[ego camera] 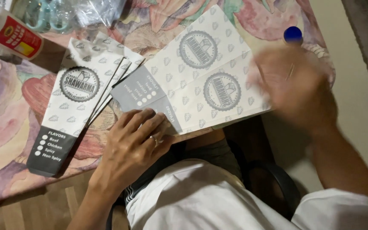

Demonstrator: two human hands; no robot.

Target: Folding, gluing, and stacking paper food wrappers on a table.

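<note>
- Head view: the left hand (133, 142) is pressing flat, fingers spread, on the grey corner of a white printed paper sheet (201, 72) lying at the floral table's (5, 106) near edge.
- The right hand (297, 87) is hovering blurred over the sheet's right end; its grip cannot be told.
- Folded white-and-grey paper sleeves (75, 106) are lying just left.

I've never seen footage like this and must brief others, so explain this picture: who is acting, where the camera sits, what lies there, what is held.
No machine here: a person works bare-handed, filmed by a camera worn on their head, looking down. The left hand presses flat on the grey end of an unfolded printed paper sheet lying on a table with a flowery cloth. The right hand is blurred, over the sheet's right edge; whether its grip holds anything cannot be told. Left of the sheet lies a stack of folded paper sleeves. A glue bottle lies top left, and a blue cap shows beyond the right hand.
</note>
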